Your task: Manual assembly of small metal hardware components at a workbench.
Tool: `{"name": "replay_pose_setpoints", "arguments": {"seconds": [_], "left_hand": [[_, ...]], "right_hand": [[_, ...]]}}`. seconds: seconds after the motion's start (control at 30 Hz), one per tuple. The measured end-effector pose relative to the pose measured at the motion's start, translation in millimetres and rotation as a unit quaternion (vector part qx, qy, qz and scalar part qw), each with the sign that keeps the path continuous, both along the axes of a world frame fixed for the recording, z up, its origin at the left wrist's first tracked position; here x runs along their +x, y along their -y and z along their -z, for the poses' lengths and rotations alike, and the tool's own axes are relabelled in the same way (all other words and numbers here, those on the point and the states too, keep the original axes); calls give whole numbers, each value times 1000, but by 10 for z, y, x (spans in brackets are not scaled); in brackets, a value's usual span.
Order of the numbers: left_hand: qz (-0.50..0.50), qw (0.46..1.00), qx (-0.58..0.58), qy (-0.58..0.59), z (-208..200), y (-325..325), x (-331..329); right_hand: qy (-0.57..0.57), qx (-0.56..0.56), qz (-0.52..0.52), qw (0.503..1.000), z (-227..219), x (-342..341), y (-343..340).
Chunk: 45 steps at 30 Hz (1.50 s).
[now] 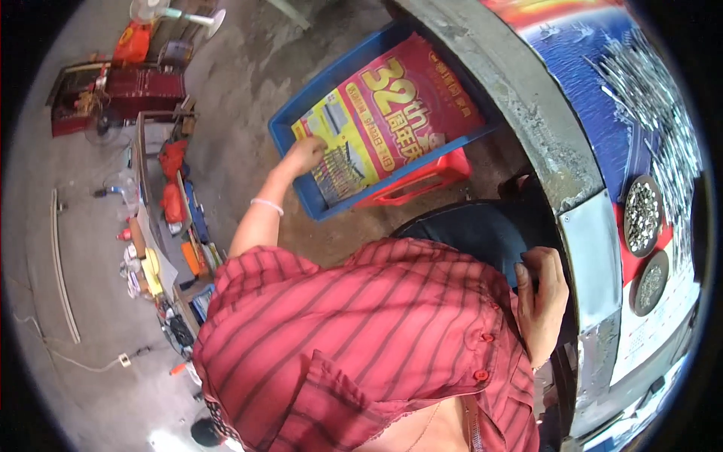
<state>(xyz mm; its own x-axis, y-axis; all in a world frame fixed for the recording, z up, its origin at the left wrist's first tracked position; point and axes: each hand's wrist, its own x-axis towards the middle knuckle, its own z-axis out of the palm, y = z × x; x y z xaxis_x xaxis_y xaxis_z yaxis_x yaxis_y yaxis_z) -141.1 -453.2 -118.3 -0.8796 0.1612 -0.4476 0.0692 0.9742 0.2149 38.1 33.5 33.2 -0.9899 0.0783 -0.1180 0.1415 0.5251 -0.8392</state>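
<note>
My left hand (304, 155) reaches over the near left corner of a blue plastic crate (280, 134), its fingers curled together. Whatever it may hold is too small to make out. Just beside the fingertips, rows of thin metal pieces (340, 179) lie on a pink and yellow printed sheet (403, 94) that lines the crate. My right hand (544, 297) hangs near the edge of the workbench (589, 241), fingers loosely bent and thumb apart, with nothing seen in it. Thin metal rods (651, 98) are heaped on the bench.
Two round dishes of small metal parts, a larger dish (642, 216) and a smaller dish (649, 283), stand on the bench. A red plastic stool or crate (422, 181) is under the blue one. At the left are a cluttered shelf (154, 196) and a fan (203, 19).
</note>
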Motion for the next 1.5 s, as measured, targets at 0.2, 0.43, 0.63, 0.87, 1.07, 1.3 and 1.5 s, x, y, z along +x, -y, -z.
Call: {"name": "replay_pose_setpoints", "arguments": {"seconds": [0.2, 0.43, 0.63, 0.87, 1.07, 1.3, 1.5], "left_hand": [[64, 992, -110, -19, -267, -488, -30], [272, 886, 320, -195, -1411, -2763, -291], [418, 780, 413, -215, -1491, -4262, -665], [445, 782, 291, -324, -1132, -4983, -1010], [372, 854, 314, -184, -1154, -5086, -1058], [419, 849, 291, -140, -1247, -5030, -990], [421, 816, 342, -199, -1276, -5040, -902]], "right_hand": [[-39, 43, -77, 995, 111, -38, -89], [-144, 39, 22, 989, 48, 68, -273], [-223, 81, 224, 945, 47, 355, -440], [-280, 140, 388, 867, 438, 698, -623], [-292, 188, 385, 855, 477, 654, -628], [-302, 212, 366, 854, 518, 646, -662], [-311, 219, 355, 854, 528, 609, -656]]}}
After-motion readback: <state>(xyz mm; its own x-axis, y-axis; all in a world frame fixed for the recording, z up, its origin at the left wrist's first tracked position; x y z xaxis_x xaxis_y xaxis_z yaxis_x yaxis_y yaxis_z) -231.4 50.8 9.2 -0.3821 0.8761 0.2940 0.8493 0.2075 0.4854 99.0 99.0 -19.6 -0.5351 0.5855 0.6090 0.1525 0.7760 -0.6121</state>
